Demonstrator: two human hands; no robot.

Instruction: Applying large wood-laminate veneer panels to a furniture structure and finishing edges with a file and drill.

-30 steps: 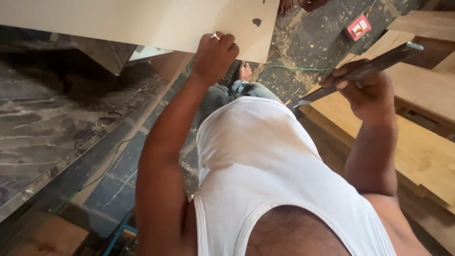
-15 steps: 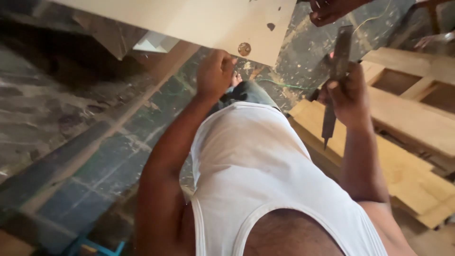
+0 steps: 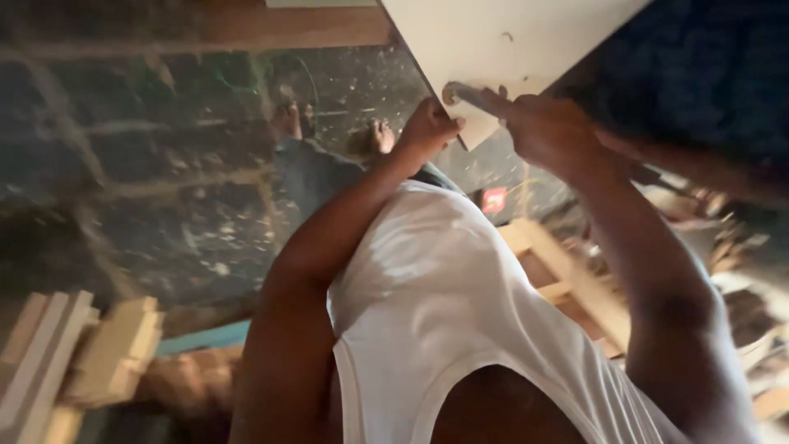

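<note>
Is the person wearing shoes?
No, both bare feet show on the dusty floor, with no shoes on them.

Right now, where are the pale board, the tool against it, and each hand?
pale board [image 3: 493, 29]: head view, on its bare flat face.
tool [image 3: 470, 93]: head view, on its shaft near the board.
right hand [image 3: 546, 127]: head view, middle of the hand.
left hand [image 3: 427, 131]: head view, on the knuckles.

Both arms are reaching forward and up from the torso. The left hand is curling into a loose fist, wrist bent slightly. The right hand is gripping closed just beside it, forearm angling steeply upward.
</note>
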